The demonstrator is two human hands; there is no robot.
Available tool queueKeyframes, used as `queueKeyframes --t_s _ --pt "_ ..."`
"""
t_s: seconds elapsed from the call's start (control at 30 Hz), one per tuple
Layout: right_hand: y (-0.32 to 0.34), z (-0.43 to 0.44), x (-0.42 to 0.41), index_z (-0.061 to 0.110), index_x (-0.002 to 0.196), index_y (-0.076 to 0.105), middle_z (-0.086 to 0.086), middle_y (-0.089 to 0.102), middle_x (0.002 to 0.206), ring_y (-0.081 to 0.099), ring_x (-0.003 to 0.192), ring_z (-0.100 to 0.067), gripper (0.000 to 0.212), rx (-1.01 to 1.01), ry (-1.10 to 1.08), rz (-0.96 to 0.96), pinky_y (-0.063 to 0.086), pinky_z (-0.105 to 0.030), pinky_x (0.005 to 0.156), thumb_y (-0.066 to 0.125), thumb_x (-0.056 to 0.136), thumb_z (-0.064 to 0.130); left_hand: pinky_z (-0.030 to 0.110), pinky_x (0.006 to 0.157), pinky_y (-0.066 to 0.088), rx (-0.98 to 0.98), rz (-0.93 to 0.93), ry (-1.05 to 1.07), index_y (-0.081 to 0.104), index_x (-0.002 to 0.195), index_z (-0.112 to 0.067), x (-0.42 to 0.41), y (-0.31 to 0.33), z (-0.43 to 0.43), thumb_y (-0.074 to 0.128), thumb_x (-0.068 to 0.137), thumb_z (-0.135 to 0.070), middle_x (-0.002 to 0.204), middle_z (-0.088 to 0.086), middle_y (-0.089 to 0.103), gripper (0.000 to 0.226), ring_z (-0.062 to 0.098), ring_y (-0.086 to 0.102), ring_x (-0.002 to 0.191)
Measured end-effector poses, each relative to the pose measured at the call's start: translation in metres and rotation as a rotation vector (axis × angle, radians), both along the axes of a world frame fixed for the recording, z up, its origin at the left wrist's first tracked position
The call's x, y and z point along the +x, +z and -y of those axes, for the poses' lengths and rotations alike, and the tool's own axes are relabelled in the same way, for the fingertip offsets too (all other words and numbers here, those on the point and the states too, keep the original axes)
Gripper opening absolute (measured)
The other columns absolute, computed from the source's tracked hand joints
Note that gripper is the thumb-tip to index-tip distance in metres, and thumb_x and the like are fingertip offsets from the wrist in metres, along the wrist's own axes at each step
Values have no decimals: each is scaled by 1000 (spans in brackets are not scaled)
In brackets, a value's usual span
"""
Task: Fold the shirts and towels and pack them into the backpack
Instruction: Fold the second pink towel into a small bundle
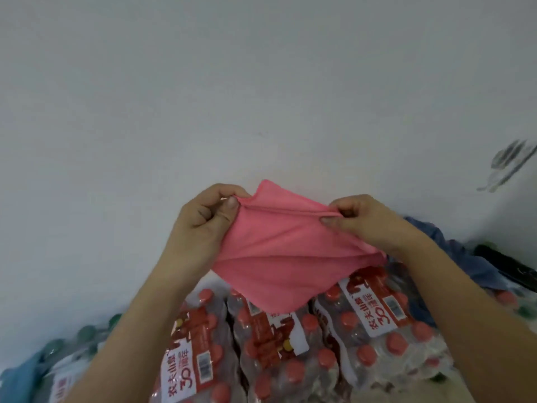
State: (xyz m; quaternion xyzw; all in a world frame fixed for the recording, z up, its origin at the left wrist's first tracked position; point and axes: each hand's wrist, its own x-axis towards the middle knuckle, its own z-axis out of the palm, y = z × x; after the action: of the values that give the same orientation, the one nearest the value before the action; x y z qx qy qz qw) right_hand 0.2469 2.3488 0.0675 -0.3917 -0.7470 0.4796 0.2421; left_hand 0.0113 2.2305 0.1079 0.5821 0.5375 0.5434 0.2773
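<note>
Two hands, centre of the frame, both raised before a plain pale wall (203,82). Left hand (203,216): thumb and curled fingers pinch the upper left corner of a pink towel (279,257). Right hand (363,219): pinches the upper right corner of the same towel. Towel: held in the air, doubled over, top edges gathered between the hands, lower point hanging down at centre. Its back layer is hidden.

Below, lower centre: shrink-wrapped packs of bottles (261,344) with red caps and red-and-white labels, partly covered by the towel and forearms, cut off by the bottom edge.

Right edge: crumpled blue cloth (465,257), beside a dark item too blurred to name.

Lower left corner: pale blue cloth (17,382), cut off; green-capped bottles nearby, blurred.
</note>
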Motion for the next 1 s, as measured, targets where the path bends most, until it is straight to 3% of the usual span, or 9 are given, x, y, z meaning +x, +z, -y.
queueKeyframes --t_s 0.17,0.23,0.33,0.4,0.47,0.57,0.7,0.87,1.0 --pt "34 27 -21 14 83 73 -7 70 80 61 76 -8 6 76 95 -228 49 -26 75 68 86 16 29 75 47 -102 -161 329 66 86 -37 -14 -3 41 57 85 -15 88 -15 68 23 7 60 81" --pt "51 38 -34 12 86 74 -5 71 83 62 76 -7 4 174 214 -195 50 -24 75 71 84 14 26 86 49 -69 -126 204 64 104 -36 1 11 50 55 84 -29 106 -14 67 23 5 61 100" --pt "69 49 -46 13 85 74 -5 70 78 59 69 -5 5 321 330 -120 49 -24 67 73 81 11 15 76 51 -238 -229 7 55 122 -31 34 27 45 56 88 -53 100 -16 69 41 -1 64 91" --pt "73 48 -44 17 85 72 0 69 77 60 70 -5 8 382 337 -63 49 -25 66 74 78 14 22 69 51 -203 -548 102 62 112 -29 43 25 40 61 87 -46 86 -9 70 30 3 64 79" --pt "70 43 -33 21 83 68 1 69 76 60 69 -7 14 311 371 -1 49 -25 65 80 75 19 22 67 47 -103 -644 227 67 91 -31 43 30 45 60 92 -29 77 -9 68 7 5 60 74" --pt "54 34 -6 16 80 67 0 68 75 61 69 -11 15 128 420 44 50 -28 65 81 74 15 18 70 45 -42 -504 291 69 85 -29 35 48 66 57 93 -20 79 -9 68 17 3 60 75" --pt "46 31 23 3 100 69 -14 71 94 68 82 -23 26 -108 589 69 58 -33 71 78 76 11 35 72 48 -203 -239 107 68 94 -10 9 65 100 58 88 -32 85 17 65 25 18 60 75" --pt "70 41 22 0 100 70 -14 72 88 69 76 -21 59 -255 821 -89 56 -26 63 87 61 40 23 67 54 -280 88 63 66 104 -4 -26 63 147 64 86 -23 92 12 65 26 19 61 80" --pt "67 43 -10 1 95 72 -10 72 87 66 75 -15 47 -246 700 -79 53 -21 66 81 68 39 24 62 51 -522 6 125 66 94 -8 -73 55 169 74 76 -40 83 10 66 38 17 60 72"
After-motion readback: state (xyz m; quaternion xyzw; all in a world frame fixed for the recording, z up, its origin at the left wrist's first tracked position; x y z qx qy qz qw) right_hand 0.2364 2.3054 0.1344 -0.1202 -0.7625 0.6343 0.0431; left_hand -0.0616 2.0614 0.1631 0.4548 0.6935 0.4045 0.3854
